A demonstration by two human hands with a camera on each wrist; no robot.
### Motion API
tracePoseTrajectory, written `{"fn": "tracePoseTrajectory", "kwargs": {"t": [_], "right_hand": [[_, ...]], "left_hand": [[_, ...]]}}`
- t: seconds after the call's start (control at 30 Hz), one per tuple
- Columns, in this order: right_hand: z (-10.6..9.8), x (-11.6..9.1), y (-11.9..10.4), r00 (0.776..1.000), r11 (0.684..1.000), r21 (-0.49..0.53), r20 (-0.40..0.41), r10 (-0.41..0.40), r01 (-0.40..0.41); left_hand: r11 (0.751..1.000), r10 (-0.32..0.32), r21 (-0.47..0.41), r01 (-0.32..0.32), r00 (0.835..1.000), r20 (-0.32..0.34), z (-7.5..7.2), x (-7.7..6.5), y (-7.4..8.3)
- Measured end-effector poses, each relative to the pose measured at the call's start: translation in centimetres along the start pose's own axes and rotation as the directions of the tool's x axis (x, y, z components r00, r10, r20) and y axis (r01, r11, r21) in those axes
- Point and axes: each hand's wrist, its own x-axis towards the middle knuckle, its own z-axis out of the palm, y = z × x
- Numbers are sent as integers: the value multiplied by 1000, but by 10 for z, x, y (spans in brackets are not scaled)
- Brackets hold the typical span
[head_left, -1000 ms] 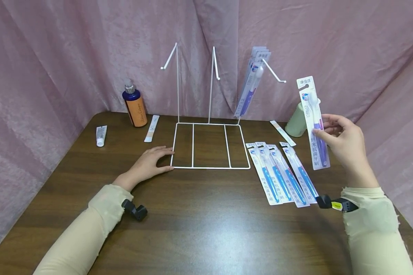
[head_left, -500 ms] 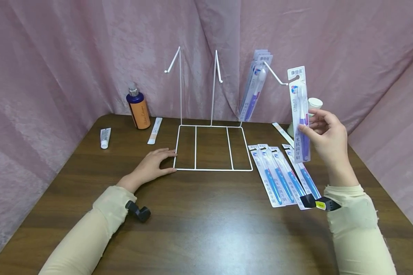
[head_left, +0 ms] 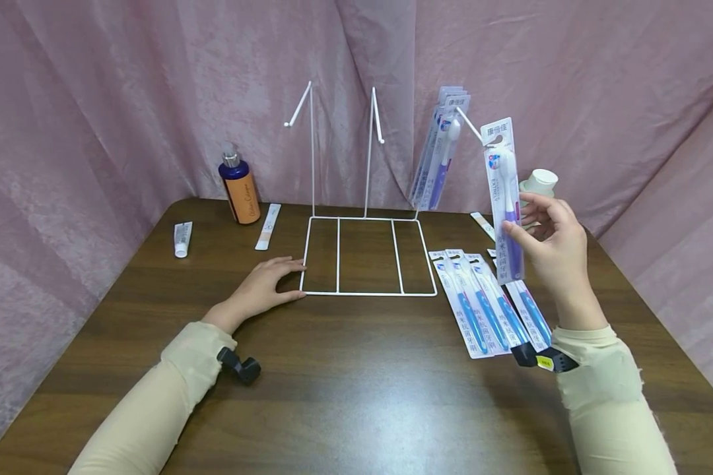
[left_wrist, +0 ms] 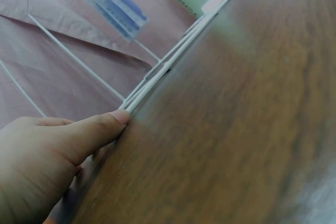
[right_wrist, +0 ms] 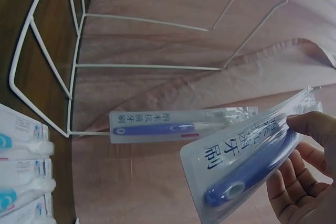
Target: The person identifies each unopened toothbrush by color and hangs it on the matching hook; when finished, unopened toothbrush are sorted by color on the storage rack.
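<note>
My right hand (head_left: 552,241) pinches a purple toothbrush in a blister pack (head_left: 502,204) by its side, thumb in front, and keeps it upright above the table. The hang hole of its card overlaps the tip of the right hook (head_left: 469,124) in the head view. Further back on that hook hang several purple packaged toothbrushes (head_left: 442,158). These hooks belong to a white wire rack (head_left: 368,294); its middle hook (head_left: 377,119) and left hook (head_left: 298,105) are bare. At the rack's front left corner, my left hand (head_left: 258,287) touches the base wire with thumb and fingertips.
Several blue packaged toothbrushes (head_left: 478,307) lie right of the rack. Behind my right hand is a green bottle with a white cap (head_left: 541,181). A blue and orange pump bottle (head_left: 239,191), a small tube (head_left: 182,239) and a paper strip (head_left: 268,226) are at left.
My right hand has carried the purple toothbrush pack leftward, from beside the green bottle to the tip of the right hook. My left hand has stayed at the rack's corner.
</note>
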Motion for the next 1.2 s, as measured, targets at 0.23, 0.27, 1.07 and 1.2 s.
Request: {"fn": "tracePoseTrajectory", "kwargs": {"t": [0.23, 0.27, 1.07, 1.2], "right_hand": [[11, -3, 2, 1000, 1000, 15, 25, -5, 4], [14, -3, 2, 1000, 1000, 15, 29, -4, 4], [76, 22, 20, 995, 978, 188, -30, 99, -91], [86, 31, 23, 993, 979, 179, -48, 110, -100]], "left_hand": [[1000, 6, 9, -6, 1000, -5, -1, -1, 1], [1000, 8, 11, -8, 1000, -8, 0, -1, 1], [1000, 19, 8, -19, 1000, -24, 0, -3, 2], [1000, 12, 8, -12, 1000, -19, 0, -3, 2]]}}
